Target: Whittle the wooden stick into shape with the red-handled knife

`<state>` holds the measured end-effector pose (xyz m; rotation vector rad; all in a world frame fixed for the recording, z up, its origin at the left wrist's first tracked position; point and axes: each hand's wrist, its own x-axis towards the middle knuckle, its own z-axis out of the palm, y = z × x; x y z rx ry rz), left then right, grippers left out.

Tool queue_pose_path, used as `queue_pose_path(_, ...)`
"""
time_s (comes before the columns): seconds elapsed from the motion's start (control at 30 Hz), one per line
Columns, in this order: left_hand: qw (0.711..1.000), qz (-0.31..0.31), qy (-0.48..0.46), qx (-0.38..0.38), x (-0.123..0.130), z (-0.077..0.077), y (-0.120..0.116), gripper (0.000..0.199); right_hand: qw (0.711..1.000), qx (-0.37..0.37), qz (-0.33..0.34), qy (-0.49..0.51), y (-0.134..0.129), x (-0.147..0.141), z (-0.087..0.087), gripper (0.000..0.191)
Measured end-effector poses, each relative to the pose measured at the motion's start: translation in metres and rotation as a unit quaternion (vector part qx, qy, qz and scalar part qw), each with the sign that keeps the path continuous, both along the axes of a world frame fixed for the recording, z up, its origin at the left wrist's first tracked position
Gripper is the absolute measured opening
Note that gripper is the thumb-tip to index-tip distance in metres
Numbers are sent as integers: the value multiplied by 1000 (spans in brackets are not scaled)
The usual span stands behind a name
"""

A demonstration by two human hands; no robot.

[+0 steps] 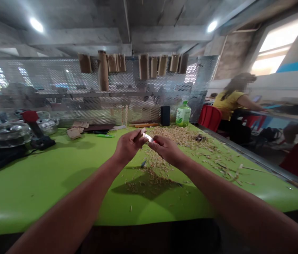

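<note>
At the centre of the frame, the left hand (129, 145) and right hand (166, 149) meet, their fingers (140, 135) pinched together on a small red-and-white knife (147, 137), held above the green desk (45, 190) strewn with wood shavings (176, 135).

Small red-and-white object (147, 137) mostly hidden between left hand (129, 145) and right hand (166, 149), forearms (66, 218) cut off by lower edge, seated person's head (244, 83) blurred at right, shapes behind perforated metal screen (66, 76) indistinct

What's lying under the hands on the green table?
Pale wood shavings scattered over the green tabletop; the spot directly beneath the left hand and right hand is hidden.
</note>
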<state>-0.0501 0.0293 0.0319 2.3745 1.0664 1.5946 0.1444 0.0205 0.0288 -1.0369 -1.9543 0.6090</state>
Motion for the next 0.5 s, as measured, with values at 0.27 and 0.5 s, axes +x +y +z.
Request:
queue_pose_path(0.27,998,-10,-39,-42,8,3,-9,55,992,76,-89,-55,-3,-2,1,41)
queue_pose_path(0.5,995,-18,-65,-78,10,0,-8,52,983,106,-137,-69,-6,-7,-4,40)
